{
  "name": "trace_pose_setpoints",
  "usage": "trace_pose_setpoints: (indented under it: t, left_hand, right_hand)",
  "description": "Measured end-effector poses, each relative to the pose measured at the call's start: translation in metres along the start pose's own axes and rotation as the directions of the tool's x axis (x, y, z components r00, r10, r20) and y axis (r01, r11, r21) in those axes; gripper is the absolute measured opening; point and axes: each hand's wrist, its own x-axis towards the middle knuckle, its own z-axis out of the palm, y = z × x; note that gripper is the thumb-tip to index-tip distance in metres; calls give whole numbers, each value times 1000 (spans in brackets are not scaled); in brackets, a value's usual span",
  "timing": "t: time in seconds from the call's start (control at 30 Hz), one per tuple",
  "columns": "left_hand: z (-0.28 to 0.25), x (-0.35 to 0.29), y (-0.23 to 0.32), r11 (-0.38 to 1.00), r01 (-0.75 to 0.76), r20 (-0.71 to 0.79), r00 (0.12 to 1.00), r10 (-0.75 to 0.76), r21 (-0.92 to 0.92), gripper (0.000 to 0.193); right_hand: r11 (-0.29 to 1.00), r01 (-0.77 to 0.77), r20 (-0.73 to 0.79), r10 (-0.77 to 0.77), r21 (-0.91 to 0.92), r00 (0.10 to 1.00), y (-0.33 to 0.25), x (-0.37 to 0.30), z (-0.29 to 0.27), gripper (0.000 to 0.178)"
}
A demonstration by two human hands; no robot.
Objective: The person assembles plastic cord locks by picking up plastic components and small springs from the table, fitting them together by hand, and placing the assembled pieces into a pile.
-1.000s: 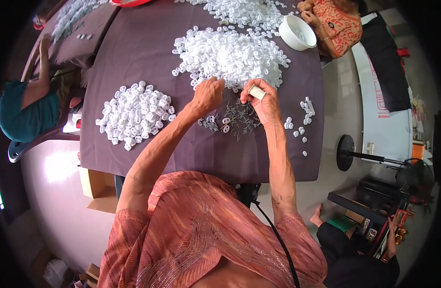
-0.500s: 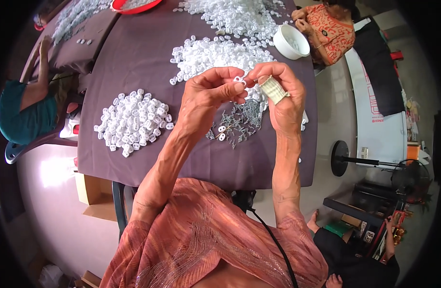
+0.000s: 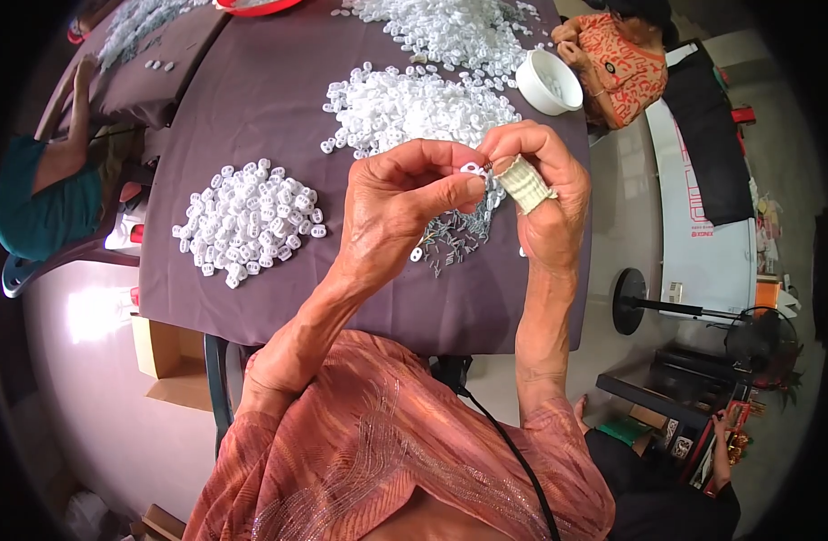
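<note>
Above the near part of the table, my left hand (image 3: 378,207) pinches a small white plastic piece with two holes (image 3: 473,169) between thumb and forefinger. My right hand (image 3: 558,221) is closed just beside it, its fingertips on a tiny threaded screw (image 3: 488,166) that meets the white piece. A cream ribbed cloth sleeve (image 3: 525,185) wraps a finger or thumb of the right hand. Under the hands lies a heap of grey screws (image 3: 459,239), partly hidden. To the left is a pile of white two-holed pieces (image 3: 249,223); a bigger white pile (image 3: 405,104) spreads beyond my hands.
A dark cloth covers the table (image 3: 414,311). Farther off are another white heap (image 3: 459,36), a white bowl (image 3: 533,90) and a red basin (image 3: 262,9). Co-workers sit at far right in orange (image 3: 626,68) and at left in teal (image 3: 49,203). A fan (image 3: 764,341) stands right.
Both hands have shifted slightly right and toward me, still together at the white piece. The view has tilted a little. The grip of each hand looks the same.
</note>
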Motion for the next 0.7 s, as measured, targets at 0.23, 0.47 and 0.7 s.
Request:
trace_pose_setpoints:
  t: [0.23,0.47,0.7]
  left_hand:
    - [0,0,-1,997,-8,-17,1000,10,80,16]
    - [-1,0,-2,995,-6,-27,1000,9,104,15]
    - [-4,-1,-1,988,-5,1,1000,5,154,19]
  right_hand:
    - [997,-47,-37,50,57,998,4,-3,1,8]
    - [998,-52,-31,53,35,998,7,-3,2,9]
    - [1000,-1,-28,1,1,1000,7,-3,2,9]
